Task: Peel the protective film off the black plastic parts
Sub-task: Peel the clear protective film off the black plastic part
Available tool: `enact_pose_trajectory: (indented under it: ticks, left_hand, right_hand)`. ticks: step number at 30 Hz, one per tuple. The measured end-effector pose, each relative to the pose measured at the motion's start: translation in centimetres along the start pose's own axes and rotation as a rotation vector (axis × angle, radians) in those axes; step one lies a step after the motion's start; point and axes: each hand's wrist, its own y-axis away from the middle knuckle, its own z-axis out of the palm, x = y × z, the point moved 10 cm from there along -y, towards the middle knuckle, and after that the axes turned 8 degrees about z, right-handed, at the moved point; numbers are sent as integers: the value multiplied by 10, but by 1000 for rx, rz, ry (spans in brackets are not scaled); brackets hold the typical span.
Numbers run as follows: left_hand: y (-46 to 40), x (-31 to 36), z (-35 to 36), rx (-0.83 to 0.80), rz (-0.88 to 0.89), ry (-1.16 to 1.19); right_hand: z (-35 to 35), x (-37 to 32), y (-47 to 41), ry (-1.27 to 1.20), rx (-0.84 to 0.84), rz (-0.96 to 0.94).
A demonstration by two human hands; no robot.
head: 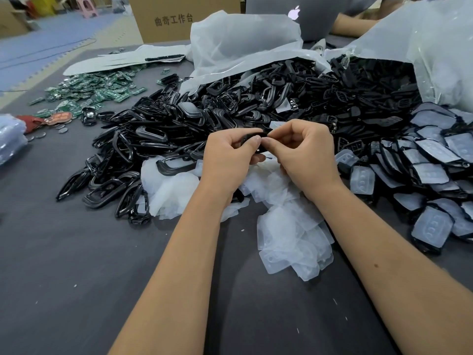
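My left hand (227, 157) grips a small black plastic part (252, 137) held above the table, mostly hidden by my fingers. My right hand (304, 152) pinches at the part's right end with thumb and forefinger. Under my hands lies a heap of peeled clear films (289, 226). A big pile of black plastic frames (158, 134) spreads to the left and behind. To the right lie several black parts still covered with film (432, 172).
Green circuit boards (97, 90) are scattered at the far left on the dark table (76, 278). Clear plastic bags (243, 42) spill parts at the back. A cardboard box (176, 19) and a laptop (294, 14) stand behind; another person's arm (353, 26) is at the far right.
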Motion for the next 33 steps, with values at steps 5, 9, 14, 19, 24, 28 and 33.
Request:
enact_pose_trajectory:
  ticks: [5, 9, 14, 19, 24, 28, 33]
  left_hand:
    - [1, -2, 1, -6, -8, 15]
    - [1, 0, 1, -9, -1, 24]
    - [1, 5, 2, -59, 20, 81]
    - [1, 9, -6, 28, 64, 62]
    - [1, 11, -10, 88, 94, 23]
    - [-1, 14, -14, 117, 111, 12]
    - [-2, 14, -47, 317, 106, 83]
  right_hand:
    - [1, 5, -2, 2, -24, 61]
    - [2, 11, -3, -61, -53, 127]
    - [9, 11, -2, -229, -197, 199]
    - [4, 9, -4, -206, -145, 213]
    - [3, 3, -6, -78, -116, 162]
    - [2, -6, -6, -65, -100, 99]
    - [18, -36, 5, 167, -294, -126]
